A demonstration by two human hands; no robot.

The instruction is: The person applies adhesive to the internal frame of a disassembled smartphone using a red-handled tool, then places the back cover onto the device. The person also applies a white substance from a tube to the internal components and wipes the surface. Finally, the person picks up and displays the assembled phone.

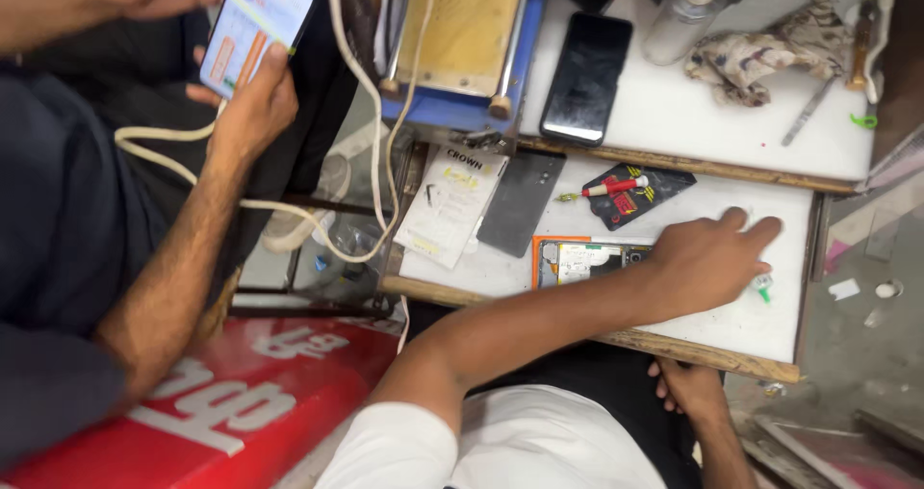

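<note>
My left hand (714, 258) lies palm down on the lower white board (731, 321), fingers spread and pointing right. Just left of it sits an opened phone in an orange frame (582, 260), its insides showing. A small green-tipped tube (762, 286) pokes out from under the hand's lower edge. My right hand (685, 385) rests on my dark trousers below the board's wooden front edge, fingers loosely curled, with nothing seen in it.
A black packet with a red-and-white tool (630, 191), a dark glass panel (520, 203) and a paper leaflet (450, 200) lie on the board. Further back are a black phone (585, 77), bottle (683, 12), cloth (760, 51) and blue-framed machine (462, 37). Another person's hand holds a lit phone (255, 27).
</note>
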